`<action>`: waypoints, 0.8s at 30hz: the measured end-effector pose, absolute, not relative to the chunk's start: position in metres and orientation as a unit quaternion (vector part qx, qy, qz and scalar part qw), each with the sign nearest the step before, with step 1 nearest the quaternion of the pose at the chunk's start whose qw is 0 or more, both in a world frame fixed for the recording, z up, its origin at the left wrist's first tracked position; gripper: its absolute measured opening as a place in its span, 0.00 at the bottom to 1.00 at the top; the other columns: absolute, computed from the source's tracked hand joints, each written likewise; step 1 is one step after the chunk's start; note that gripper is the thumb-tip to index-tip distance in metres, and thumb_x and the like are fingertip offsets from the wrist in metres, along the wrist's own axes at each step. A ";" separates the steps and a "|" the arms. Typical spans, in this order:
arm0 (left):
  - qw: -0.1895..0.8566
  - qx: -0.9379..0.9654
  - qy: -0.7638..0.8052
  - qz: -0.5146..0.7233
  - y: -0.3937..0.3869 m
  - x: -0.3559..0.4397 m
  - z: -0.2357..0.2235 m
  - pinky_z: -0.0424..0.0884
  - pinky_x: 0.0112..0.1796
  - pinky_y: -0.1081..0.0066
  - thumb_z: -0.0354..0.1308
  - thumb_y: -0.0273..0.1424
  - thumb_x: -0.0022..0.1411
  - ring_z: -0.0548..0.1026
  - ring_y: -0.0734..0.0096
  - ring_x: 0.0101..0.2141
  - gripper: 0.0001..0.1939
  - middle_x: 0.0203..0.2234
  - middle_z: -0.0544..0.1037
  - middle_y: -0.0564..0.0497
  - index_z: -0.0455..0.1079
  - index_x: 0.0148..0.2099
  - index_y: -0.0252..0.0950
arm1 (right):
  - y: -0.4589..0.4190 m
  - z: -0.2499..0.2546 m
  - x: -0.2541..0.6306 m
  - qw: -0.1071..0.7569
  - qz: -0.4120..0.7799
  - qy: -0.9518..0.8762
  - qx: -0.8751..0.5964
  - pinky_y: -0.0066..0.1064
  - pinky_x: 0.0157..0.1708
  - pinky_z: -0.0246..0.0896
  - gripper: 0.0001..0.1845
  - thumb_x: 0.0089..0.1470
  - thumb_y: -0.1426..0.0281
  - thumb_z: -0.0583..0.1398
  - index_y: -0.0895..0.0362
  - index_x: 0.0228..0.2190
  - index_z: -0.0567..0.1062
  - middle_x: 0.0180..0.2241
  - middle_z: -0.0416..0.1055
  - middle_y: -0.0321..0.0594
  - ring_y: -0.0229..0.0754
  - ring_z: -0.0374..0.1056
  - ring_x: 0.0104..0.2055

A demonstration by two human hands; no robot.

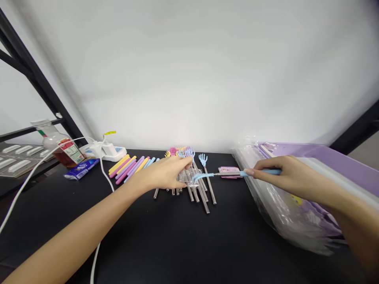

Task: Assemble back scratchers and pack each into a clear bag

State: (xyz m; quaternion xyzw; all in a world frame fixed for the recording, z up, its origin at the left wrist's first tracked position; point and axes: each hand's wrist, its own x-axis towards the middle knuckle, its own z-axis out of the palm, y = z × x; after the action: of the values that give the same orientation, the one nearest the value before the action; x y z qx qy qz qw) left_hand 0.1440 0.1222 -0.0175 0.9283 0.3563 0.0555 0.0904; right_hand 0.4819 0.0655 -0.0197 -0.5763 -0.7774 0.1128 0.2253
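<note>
My right hand (288, 173) is closed around the light blue handle of a back scratcher (226, 173), held level with its metal rod pointing left. The blue claw end meets a small clear plastic sleeve (184, 176) pinched in my left hand (164, 172); whether the claw is inside the sleeve I cannot tell. Beneath and behind my left hand lie several metal scratcher rods (204, 199) with blue, pink, yellow and purple claws, partly hidden. Loose coloured handles (130, 169) lie in a row to the left. Pink printed cards (227, 170) rest behind the held rod.
On the right, clear plastic bags (278, 213) hang over a purple box (334, 157). A white power strip (118, 154), a blue packet (81, 169) and a bottle of brown liquid (63, 148) stand at left. A white cable (102, 169) crosses the black table (177, 248).
</note>
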 end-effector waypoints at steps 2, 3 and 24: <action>0.103 0.929 0.349 0.061 0.120 0.145 -0.015 0.55 0.29 0.69 0.64 0.36 0.56 0.65 0.68 0.30 0.16 0.30 0.68 0.54 0.61 0.42 0.39 | 0.065 -0.018 0.478 0.189 0.127 -0.768 -0.598 0.31 0.24 0.50 0.24 0.56 0.44 0.59 0.51 0.28 0.78 0.22 0.67 0.34 0.39 0.59 0.23; 0.110 0.930 0.345 0.065 0.119 0.145 -0.014 0.56 0.30 0.70 0.64 0.36 0.57 0.66 0.68 0.31 0.17 0.31 0.69 0.54 0.62 0.45 0.39 | 0.065 -0.017 0.477 0.180 0.134 -0.764 -0.604 0.31 0.24 0.50 0.25 0.56 0.43 0.58 0.51 0.28 0.77 0.22 0.67 0.34 0.39 0.59 0.24; 0.024 0.918 0.391 0.065 0.113 0.152 -0.016 0.61 0.30 0.68 0.61 0.30 0.58 0.75 0.60 0.38 0.20 0.41 0.76 0.48 0.66 0.52 0.37 | 0.059 -0.007 0.457 0.187 0.137 -0.782 -0.578 0.33 0.28 0.55 0.22 0.57 0.45 0.58 0.47 0.38 0.80 0.29 0.75 0.35 0.40 0.65 0.25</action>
State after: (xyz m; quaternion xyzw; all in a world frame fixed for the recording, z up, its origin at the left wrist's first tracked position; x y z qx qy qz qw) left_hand 0.1522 0.1132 -0.0164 0.9180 0.3907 0.0645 0.0235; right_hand 0.4571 0.0594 -0.0070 -0.5783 -0.7824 0.1366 0.1865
